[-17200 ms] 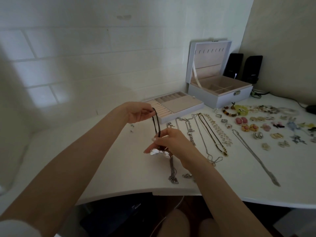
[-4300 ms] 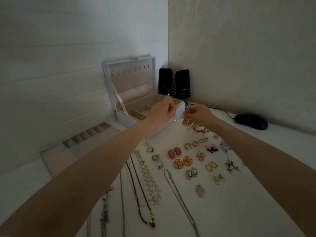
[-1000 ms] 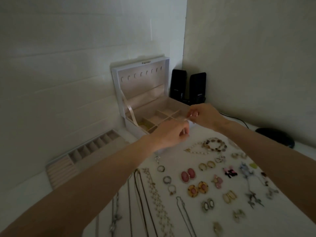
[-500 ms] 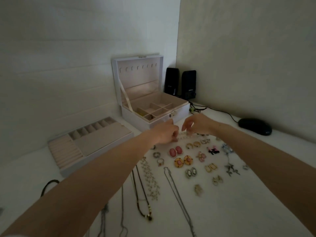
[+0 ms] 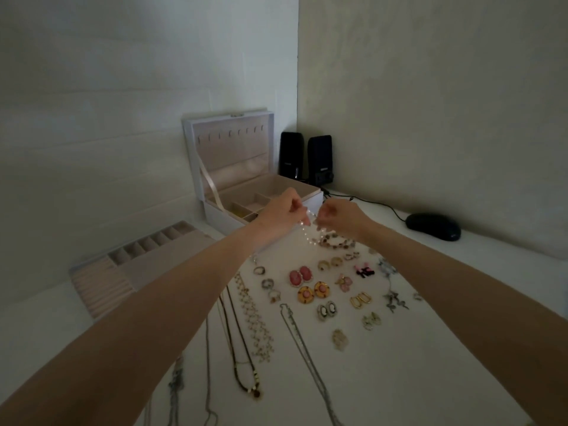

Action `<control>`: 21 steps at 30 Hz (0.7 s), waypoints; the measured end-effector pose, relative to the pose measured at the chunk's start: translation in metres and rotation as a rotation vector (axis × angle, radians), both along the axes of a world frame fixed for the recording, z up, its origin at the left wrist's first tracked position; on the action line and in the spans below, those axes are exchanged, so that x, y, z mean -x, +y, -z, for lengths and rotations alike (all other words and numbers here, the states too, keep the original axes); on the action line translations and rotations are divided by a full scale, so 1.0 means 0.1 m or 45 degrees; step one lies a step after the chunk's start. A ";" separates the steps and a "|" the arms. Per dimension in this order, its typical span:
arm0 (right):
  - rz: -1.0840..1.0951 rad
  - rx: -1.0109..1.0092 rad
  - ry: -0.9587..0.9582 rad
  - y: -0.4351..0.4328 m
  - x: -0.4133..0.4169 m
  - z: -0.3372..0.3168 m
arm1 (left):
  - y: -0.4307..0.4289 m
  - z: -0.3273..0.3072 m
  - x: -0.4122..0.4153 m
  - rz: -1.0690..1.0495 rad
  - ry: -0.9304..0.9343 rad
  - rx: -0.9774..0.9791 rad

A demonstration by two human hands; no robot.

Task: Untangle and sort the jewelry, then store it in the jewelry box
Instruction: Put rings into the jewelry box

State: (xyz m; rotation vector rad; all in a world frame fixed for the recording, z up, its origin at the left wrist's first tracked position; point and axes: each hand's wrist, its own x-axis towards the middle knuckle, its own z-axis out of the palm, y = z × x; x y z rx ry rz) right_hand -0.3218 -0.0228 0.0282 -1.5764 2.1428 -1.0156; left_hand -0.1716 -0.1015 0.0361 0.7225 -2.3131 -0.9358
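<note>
Just in front of the jewelry box (image 5: 221, 221), the left hand (image 5: 281, 212) and the right hand (image 5: 342, 218) are raised close to each other above the white table (image 5: 430, 379). Both hands have curled fingers and each one pinches a strand of clear beads (image 5: 307, 233), which hangs down between them, over a multicoloured bead bracelet (image 5: 338, 242) that lies on the table. The box stands behind the hands with its lid upright and its compartments showing. A separate tray (image 5: 138, 265) with rolls and small cells lies on the table to the left of the box. Nearer to the person, earrings are laid in pairs, among them pink oval ones (image 5: 299, 276) and orange round ones (image 5: 313, 293), with three rings (image 5: 267, 283) just to their left. Several necklaces (image 5: 246, 348) lie stretched in lines beside the left forearm. Two black speakers (image 5: 290, 158) stand in the corner beside the box, and a black mouse (image 5: 433, 226) lies at the far right, near the wall
</note>
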 end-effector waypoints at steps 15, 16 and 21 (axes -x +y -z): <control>-0.036 0.223 -0.478 -0.38 -0.07 -0.28 | -0.38 -0.31 -0.09 -0.292 0.152 -0.004; -0.035 0.235 -0.472 -0.46 -0.08 -0.30 | -0.45 -0.34 -0.10 -0.311 0.111 0.030; -0.105 0.226 -0.389 -0.84 -0.17 -0.35 | -0.82 -0.37 -0.15 -0.413 -0.056 0.076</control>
